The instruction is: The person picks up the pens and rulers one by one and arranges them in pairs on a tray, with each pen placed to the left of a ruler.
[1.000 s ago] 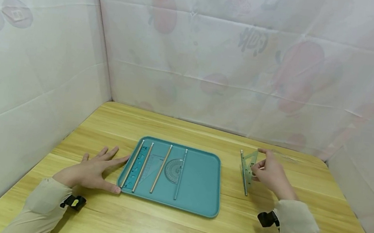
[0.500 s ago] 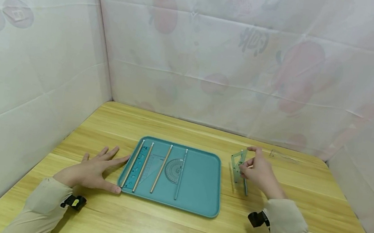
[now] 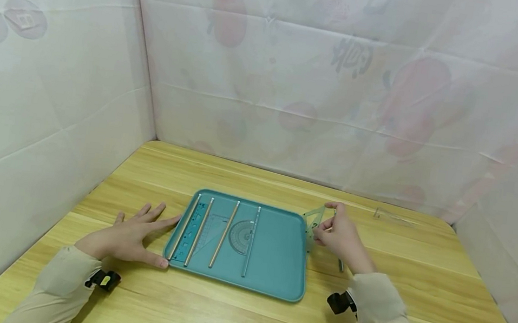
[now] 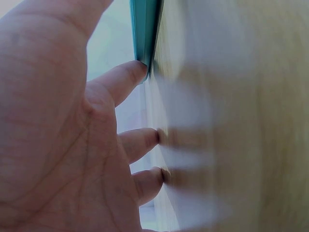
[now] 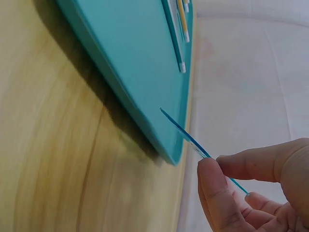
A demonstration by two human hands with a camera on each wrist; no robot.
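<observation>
My right hand pinches a greenish see-through set square between thumb and fingers, tilted up at the right rim of the teal tray. In the right wrist view the set square appears nearly edge-on. My left hand is spread at the tray's left side, thumb and index finger touching its rim; other fingertips rest on the table in the left wrist view. On the tray lie several pencils, a teal stencil ruler, a clear set square and a clear protractor.
Behind my right hand a pencil lies on the wooden table, mostly hidden. Another clear, thin drawing tool lies at the table's back right. Pale printed cloth walls stand behind and at both sides.
My right hand has carried the greenish set square leftward, from beside the loose pencil to the tray's right rim. The left hand has stayed at the tray.
</observation>
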